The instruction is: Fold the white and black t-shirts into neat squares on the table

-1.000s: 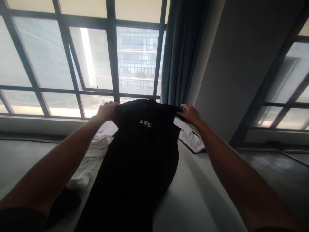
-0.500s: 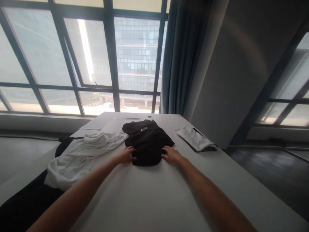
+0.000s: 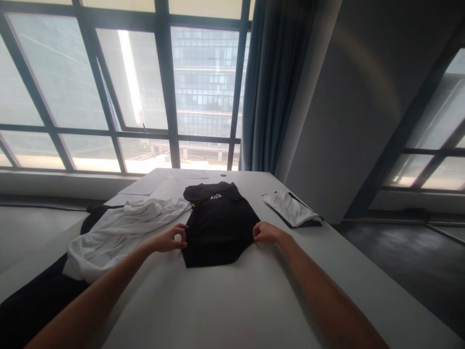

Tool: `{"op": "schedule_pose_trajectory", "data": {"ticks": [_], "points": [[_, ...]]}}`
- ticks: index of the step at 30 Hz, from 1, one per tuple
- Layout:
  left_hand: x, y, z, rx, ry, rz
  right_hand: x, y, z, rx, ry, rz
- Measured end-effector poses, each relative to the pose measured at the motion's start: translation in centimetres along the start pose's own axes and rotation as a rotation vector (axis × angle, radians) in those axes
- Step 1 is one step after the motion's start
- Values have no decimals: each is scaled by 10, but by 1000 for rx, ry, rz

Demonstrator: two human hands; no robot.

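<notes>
Between the left hand and right hand, a black shirt lies on the table, likely light, limp, best held by opposite edges; the right pinches one, the left's hold is unclear.

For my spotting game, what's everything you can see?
Printed garment: one, black, centre
Crumpled cloth: one, white, left
Folded stack: one, white and black, table's right
Dark fabric: count unclear, black, lower left
Papers: count unclear, white, table's far left
Table: one, white, underneath
Curtain: one, blue, beside window
Windows: two, dark-framed, ahead, right
Wall: one, grey, right of curtain
Left hand: one, bare, garment's left edge
Right hand: one, bare, garment's right edge
</notes>
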State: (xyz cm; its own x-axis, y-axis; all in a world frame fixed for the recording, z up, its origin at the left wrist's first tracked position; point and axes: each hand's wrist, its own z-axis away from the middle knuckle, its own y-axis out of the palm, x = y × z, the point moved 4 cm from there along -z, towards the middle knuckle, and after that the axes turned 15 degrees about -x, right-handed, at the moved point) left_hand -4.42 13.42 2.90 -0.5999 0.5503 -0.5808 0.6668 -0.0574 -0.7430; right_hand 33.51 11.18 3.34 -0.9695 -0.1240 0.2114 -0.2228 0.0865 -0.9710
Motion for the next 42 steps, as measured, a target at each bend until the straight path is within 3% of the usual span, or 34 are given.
{"op": "schedule_pose_trajectory", "data": {"ticks": [4,7,10,17,23,33,36,39,42], "points": [[-11,-6,-1,-40,58,-124,-2,-10,-5,-288,5,-6],[-20,7,0,55,99,-234,-7,9,-6,-213,85,9],[-26,12,5,62,163,-330,-19,19,1,-207,110,-1],[-17,-11,25,-6,210,-340,-67,-3,51,-269,47,-374],[1,-25,62,10,194,-280,-108,-11,96,-235,100,-445],[-56,-4,84,97,294,-228,-96,-16,112,-193,81,-506],[-55,-5,84,96,233,-153,-97,-17,119,-186,98,-490],[-50,-13,88,149,53,-29,-99,-24,132,-135,128,-444],[-50,-23,100,336,-166,97,-99,-35,149,135,194,-442]]}}
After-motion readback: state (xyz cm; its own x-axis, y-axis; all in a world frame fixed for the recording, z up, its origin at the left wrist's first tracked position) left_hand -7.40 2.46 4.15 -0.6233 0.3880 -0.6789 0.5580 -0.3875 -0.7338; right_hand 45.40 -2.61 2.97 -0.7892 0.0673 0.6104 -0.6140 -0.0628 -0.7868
